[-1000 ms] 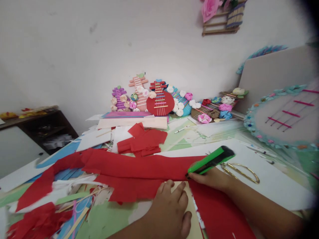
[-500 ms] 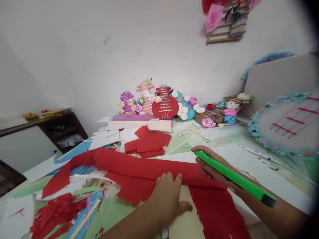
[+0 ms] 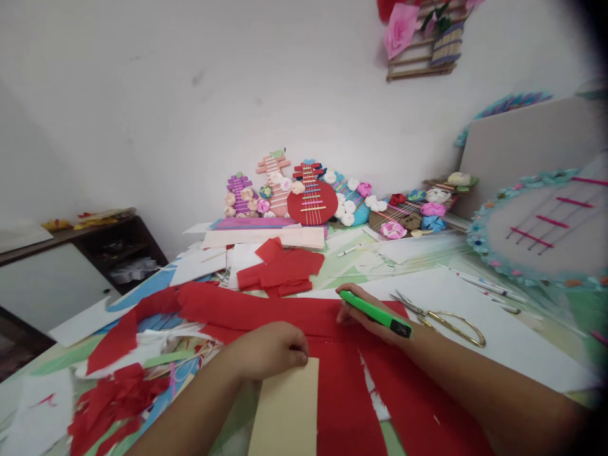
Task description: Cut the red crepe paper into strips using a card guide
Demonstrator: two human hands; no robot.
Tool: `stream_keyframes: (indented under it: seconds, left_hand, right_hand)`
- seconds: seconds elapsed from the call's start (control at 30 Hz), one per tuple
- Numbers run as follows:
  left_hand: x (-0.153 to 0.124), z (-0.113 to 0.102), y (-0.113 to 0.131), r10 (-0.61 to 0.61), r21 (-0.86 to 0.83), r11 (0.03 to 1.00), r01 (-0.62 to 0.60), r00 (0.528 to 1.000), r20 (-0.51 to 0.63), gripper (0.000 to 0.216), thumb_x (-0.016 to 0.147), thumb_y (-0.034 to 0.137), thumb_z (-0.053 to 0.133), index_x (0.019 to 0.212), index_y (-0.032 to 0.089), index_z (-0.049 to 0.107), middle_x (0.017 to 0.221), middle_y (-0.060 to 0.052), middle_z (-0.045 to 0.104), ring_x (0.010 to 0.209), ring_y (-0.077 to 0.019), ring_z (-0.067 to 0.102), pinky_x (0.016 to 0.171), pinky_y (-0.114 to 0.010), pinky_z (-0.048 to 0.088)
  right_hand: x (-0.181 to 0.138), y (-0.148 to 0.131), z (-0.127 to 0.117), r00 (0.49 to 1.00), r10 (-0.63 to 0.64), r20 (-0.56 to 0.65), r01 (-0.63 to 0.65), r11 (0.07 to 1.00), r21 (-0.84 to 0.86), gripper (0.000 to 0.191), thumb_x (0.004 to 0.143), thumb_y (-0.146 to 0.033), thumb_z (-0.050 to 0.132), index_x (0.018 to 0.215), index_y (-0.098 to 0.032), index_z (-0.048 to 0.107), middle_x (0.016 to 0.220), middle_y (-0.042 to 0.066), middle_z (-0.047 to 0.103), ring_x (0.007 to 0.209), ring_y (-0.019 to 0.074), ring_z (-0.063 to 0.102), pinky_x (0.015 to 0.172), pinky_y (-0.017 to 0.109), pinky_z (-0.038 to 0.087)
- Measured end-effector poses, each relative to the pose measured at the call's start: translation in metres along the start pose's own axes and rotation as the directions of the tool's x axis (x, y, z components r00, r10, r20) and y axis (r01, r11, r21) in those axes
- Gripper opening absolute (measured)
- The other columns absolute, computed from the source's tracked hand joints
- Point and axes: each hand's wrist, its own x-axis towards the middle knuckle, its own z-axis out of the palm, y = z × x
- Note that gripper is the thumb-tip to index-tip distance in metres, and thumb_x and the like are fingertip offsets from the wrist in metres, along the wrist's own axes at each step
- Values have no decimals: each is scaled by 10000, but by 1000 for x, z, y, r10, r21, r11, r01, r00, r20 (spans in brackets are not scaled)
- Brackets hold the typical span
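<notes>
My right hand [image 3: 368,313] is closed round a green utility knife [image 3: 370,311], above the red crepe paper [image 3: 266,311]. The knife's tip end points away to the left; I cannot make out a blade. My left hand [image 3: 273,351] has its fingers curled together, thumb and fingertips at the top end of a beige cardboard strip [image 3: 287,408]. That strip lies alongside a long red piece [image 3: 346,399], with a ragged gap between this piece and more red paper on the right. Gold-handled scissors [image 3: 446,320] lie beside my right forearm.
Red scraps [image 3: 116,405] lie in the left foreground, and cut red pieces [image 3: 282,266] sit farther back. White paper [image 3: 513,342] spreads on the right. Decorated paper instruments [image 3: 311,202] stand by the wall. A large round one [image 3: 536,231] leans at the right.
My left hand has moved left from the red paper to the beige strip's top, and the strip has shifted left. My right hand has moved left with the knife, uncovering the scissors.
</notes>
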Motion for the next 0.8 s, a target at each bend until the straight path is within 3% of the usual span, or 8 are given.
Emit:
stream_keyframes:
  seconds: [0.17, 0.2, 0.27, 0.3, 0.37, 0.53, 0.67, 0.8]
  left_hand:
    - [-22, 23, 11, -120, 179, 971, 160, 970, -212, 205, 792, 212, 425, 794, 135, 615, 873, -105, 591, 803, -241, 550, 703, -332, 412]
    - [-23, 34, 16, -88, 270, 949, 161, 960, -265, 218, 802, 223, 414, 804, 134, 613, 872, -117, 587, 801, -251, 552, 699, -350, 420]
    - [-19, 60, 25, 175, 417, 907, -57, 952, -250, 263, 774, 335, 482, 921, 150, 598, 950, -132, 584, 864, -283, 541, 727, -380, 428]
    - [-14, 74, 27, 353, 491, 847, -204, 906, -232, 350, 770, 377, 491, 1031, 154, 560, 1057, -154, 554, 949, -310, 511, 766, -400, 416]
    - [-2, 102, 26, 559, 602, 731, -323, 789, -255, 346, 833, 315, 420, 1151, 191, 474, 1157, -150, 507, 1049, -308, 459, 824, -427, 382]
    - [23, 146, 15, 650, 702, 653, -283, 685, -329, 314, 889, 274, 333, 1174, 193, 437, 1168, -174, 495, 1062, -304, 466, 810, -433, 384]
    - [26, 155, 13, 668, 740, 637, -217, 635, -388, 321, 892, 269, 331, 1193, 188, 407, 1180, -167, 488, 1076, -293, 454, 835, -420, 359]
    - [25, 156, 16, 696, 754, 640, -146, 526, -488, 269, 886, 261, 335, 1110, 185, 462, 1106, -139, 552, 1045, -266, 482, 836, -398, 352]
  right_hand:
    - [12, -5, -1, 998, 24, -65, -21, 999, 46, 326, 707, -379, 558, 965, -243, 411, 662, -27, 581, 712, 158, 577, 719, 305, 435]
    - [16, -6, -1, 996, 32, -83, -28, 998, 59, 343, 689, -364, 577, 969, -244, 420, 644, -34, 578, 699, 155, 575, 715, 296, 431]
    - [24, -3, 1, 991, 68, -111, -57, 993, 99, 360, 657, -348, 596, 968, -243, 447, 607, -44, 570, 646, 147, 571, 673, 275, 431]
    - [27, 0, 3, 988, 97, -123, -81, 989, 124, 348, 651, -356, 589, 954, -235, 467, 590, -44, 568, 614, 145, 567, 637, 267, 432]
    - [34, 8, 7, 976, 161, -145, -134, 974, 180, 305, 656, -388, 549, 903, -213, 508, 565, -35, 564, 563, 141, 556, 564, 253, 424]
    - [40, 24, 15, 952, 239, -191, -179, 941, 287, 224, 683, -397, 484, 815, -224, 538, 547, -58, 541, 524, 115, 511, 503, 227, 387]
    - [41, 26, 15, 950, 262, -170, -195, 923, 331, 185, 681, -384, 496, 767, -228, 546, 517, -66, 523, 485, 105, 477, 483, 223, 369]
    - [46, 27, 12, 946, 283, -157, -214, 912, 350, 197, 667, -386, 503, 759, -217, 544, 522, -59, 533, 498, 109, 490, 477, 221, 367]
